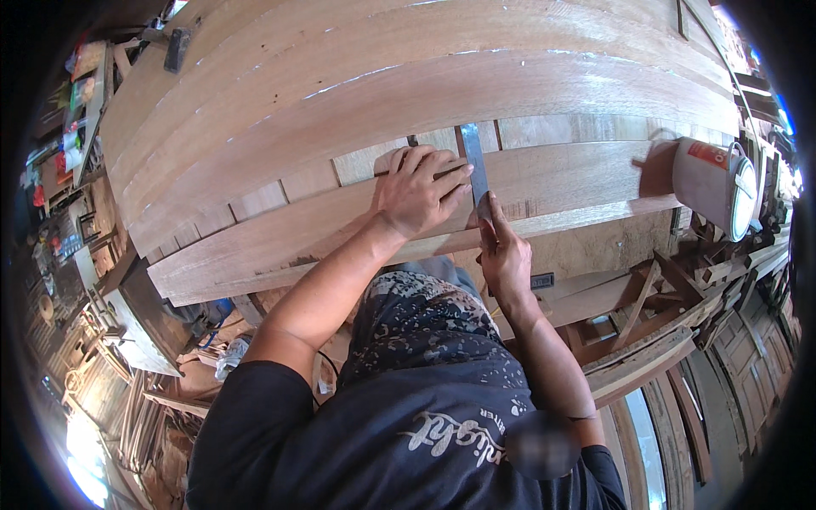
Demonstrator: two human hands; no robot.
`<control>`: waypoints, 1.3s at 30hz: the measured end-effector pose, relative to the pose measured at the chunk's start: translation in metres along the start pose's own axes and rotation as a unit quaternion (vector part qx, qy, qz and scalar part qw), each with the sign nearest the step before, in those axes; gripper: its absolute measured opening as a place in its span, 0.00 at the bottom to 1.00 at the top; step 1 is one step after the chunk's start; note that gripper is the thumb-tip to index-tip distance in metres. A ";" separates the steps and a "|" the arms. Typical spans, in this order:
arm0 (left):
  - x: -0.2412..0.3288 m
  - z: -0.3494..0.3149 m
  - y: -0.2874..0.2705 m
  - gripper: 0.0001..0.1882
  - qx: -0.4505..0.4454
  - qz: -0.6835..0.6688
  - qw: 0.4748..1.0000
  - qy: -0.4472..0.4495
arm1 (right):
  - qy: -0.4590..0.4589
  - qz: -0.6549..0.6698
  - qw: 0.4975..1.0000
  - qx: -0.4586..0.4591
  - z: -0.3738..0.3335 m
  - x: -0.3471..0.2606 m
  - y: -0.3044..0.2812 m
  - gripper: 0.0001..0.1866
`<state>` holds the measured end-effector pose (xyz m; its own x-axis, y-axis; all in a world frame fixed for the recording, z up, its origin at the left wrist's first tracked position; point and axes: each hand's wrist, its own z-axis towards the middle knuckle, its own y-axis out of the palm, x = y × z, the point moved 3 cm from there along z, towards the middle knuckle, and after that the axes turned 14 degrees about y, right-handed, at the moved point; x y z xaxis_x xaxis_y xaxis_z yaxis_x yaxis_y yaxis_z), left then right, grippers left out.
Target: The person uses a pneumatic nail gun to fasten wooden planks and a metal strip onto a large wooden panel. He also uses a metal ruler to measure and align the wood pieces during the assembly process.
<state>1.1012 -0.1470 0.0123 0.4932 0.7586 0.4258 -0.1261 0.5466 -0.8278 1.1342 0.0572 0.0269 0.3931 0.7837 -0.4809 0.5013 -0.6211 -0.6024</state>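
My left hand (418, 191) rests on a long wooden plank (561, 174), fingers bent over its far edge and thumb stretched to the right. I cannot make out anything held in it. My right hand (507, 257) is closed around the near end of a flat steel blade (473, 157). The blade lies across the plank and points away from me, just right of my left fingertips. Its far end reaches over a row of short wooden pieces (310, 177) set between the plank and a wide board surface (476, 76).
A whitish bucket (701, 183) lies tipped on its side at the plank's right end. At the far left sits a small dark block-shaped tool (177, 49). Timber lengths (642, 365) are stacked at my right, and a pale-topped box (136, 327) stands at my left.
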 end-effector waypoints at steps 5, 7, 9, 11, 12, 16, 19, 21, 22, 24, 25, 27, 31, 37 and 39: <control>-0.001 -0.001 0.004 0.14 0.005 -0.003 1.000 -0.006 | -0.007 -0.009 1.000 0.001 0.000 -0.003 -0.002 0.30; -0.001 -0.001 0.004 0.14 0.004 0.000 1.000 -0.008 | -0.002 -0.015 1.000 0.001 0.000 -0.004 -0.002 0.30; 0.000 0.000 0.004 0.14 0.002 0.004 1.000 -0.009 | -0.004 -0.014 1.000 0.005 0.001 -0.004 -0.002 0.30; -0.001 -0.001 0.005 0.14 0.000 0.002 1.000 -0.011 | -0.013 -0.007 1.000 0.012 0.001 -0.004 -0.001 0.30; -0.001 -0.002 0.005 0.14 0.000 0.001 1.000 -0.013 | -0.018 -0.004 1.000 0.014 0.001 -0.004 -0.001 0.30; -0.001 -0.001 0.006 0.14 -0.001 0.005 1.000 -0.012 | -0.023 -0.002 1.000 0.015 0.003 -0.003 -0.001 0.29; -0.001 -0.001 0.005 0.14 -0.005 0.008 1.000 -0.013 | 0.000 0.005 1.000 -0.004 0.004 -0.003 -0.003 0.29; -0.002 -0.001 0.006 0.14 -0.008 0.008 1.000 -0.014 | 0.016 0.012 1.000 -0.016 0.004 -0.004 -0.003 0.29; -0.002 -0.001 0.006 0.13 -0.008 0.007 1.000 -0.019 | 0.022 0.014 0.999 -0.020 0.004 -0.005 -0.004 0.28; -0.002 -0.001 0.006 0.13 -0.007 0.006 1.000 -0.028 | 0.018 0.010 1.000 -0.013 0.004 -0.004 -0.003 0.28; -0.001 -0.001 0.006 0.13 -0.009 0.010 1.000 -0.028 | 0.007 0.005 1.000 -0.003 0.005 -0.003 -0.002 0.28; 0.000 -0.001 0.006 0.12 -0.014 0.020 0.999 -0.027 | -0.008 -0.002 1.000 0.009 0.005 -0.002 -0.002 0.28; -0.001 -0.003 0.009 0.12 -0.006 0.017 0.999 -0.030 | -0.013 -0.003 1.000 0.008 0.005 -0.003 -0.003 0.28; -0.002 -0.001 0.007 0.11 0.000 0.021 0.999 -0.027 | -0.001 0.008 1.000 0.002 0.006 0.001 0.000 0.28; -0.001 0.000 0.006 0.11 -0.001 0.027 0.999 -0.027 | -0.006 0.006 1.000 0.006 0.006 0.000 0.000 0.28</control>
<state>1.1001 -0.1444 0.0070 0.4388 0.8047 0.3999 -0.1486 0.5039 -0.8509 1.1291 0.0570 0.0232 0.3893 0.7761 -0.4962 0.4873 -0.6306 -0.6041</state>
